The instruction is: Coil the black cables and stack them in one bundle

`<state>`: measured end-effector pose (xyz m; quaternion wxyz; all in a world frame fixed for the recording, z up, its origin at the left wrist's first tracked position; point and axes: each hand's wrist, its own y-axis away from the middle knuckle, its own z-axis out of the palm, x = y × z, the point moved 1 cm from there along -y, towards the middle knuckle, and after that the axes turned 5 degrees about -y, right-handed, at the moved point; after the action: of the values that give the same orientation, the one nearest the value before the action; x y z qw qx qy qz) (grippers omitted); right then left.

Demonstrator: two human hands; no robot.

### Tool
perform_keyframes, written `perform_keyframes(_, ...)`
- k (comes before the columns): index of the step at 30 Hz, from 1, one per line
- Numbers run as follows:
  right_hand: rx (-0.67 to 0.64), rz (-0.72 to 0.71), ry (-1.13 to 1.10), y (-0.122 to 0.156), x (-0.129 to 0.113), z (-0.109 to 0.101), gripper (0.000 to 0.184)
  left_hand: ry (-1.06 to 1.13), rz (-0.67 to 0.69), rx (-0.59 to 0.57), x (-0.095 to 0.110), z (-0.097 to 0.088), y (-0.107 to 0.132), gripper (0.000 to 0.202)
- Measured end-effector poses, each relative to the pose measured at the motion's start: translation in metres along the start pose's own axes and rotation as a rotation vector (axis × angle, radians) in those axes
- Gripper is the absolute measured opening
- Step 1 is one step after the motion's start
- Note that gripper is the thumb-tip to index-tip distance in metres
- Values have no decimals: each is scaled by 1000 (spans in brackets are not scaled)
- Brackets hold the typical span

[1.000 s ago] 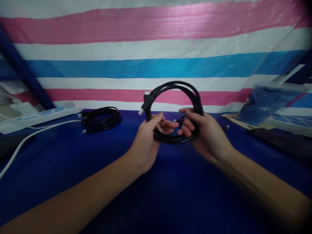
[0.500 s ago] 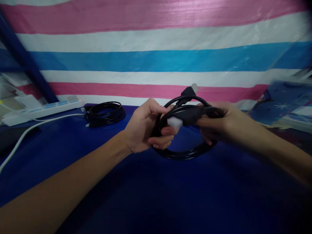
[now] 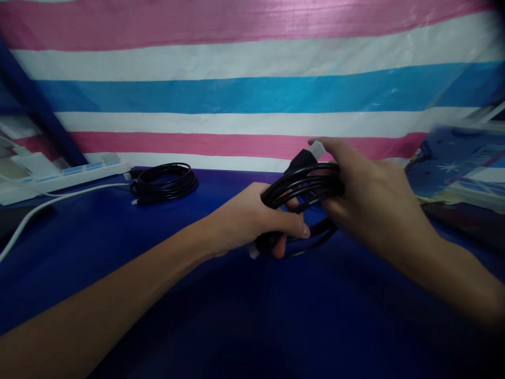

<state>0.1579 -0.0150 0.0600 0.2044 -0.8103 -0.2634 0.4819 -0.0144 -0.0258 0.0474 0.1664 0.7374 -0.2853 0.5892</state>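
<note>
A coiled black cable point(image 3: 303, 184) is held up between both hands above the blue table. My left hand point(image 3: 272, 216) is closed round the coil's left side, thumb across the front. On the right, my right hand point(image 3: 366, 195) grips the loops, its fingers partly hidden behind them. One plug point(image 3: 302, 159), black with a whitish tip that looks like a cap, points up and right beside my right index finger. Below my left hand, another whitish tip point(image 3: 253, 250) sticks out under the coil.
A second coiled black cable point(image 3: 165, 181) lies on the blue table point(image 3: 221, 316) at the back left. Behind it stand a white power strip point(image 3: 82, 178) and a white cord point(image 3: 59, 202). A blue package point(image 3: 453, 163) is at the right. A striped sheet point(image 3: 236, 95) hangs behind.
The coil has tilted and looks narrower. My left hand has turned so its back shows. My right hand has shifted up to the upright plug, and the other plug has swung down under the coil.
</note>
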Motion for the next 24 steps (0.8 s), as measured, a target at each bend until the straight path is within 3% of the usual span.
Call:
perform_keyframes(3,-33,-361,351,1,-5,2,70,78,28,101,0,-2,-1,5)
perform_keyframes(5,-132,-533,408,3,-11,1,62,85,2,58,4,-5,1,7)
perform_keyframes(7,-153,-599,453,4,-18,-2,43,35,-37,-26,10,-8,4,9)
perform_keyframes(9,-136,-621,508,5,-24,-6,25,-35,-39,-40,18,-12,9,8)
perform_keyframes(12,-254,-481,455,6,-27,-7,29,-66,31,160,24,-16,14,14)
perform_keyframes(15,-328,-145,217,4,-21,-3,43,21,120,345,20,-19,14,21)
perform_keyframes(19,-237,143,-52,-1,-10,3,53,136,198,368,9,-21,8,29)
perform_keyframes(24,-242,298,-187,-5,1,5,45,-105,222,313,5,-27,3,25)
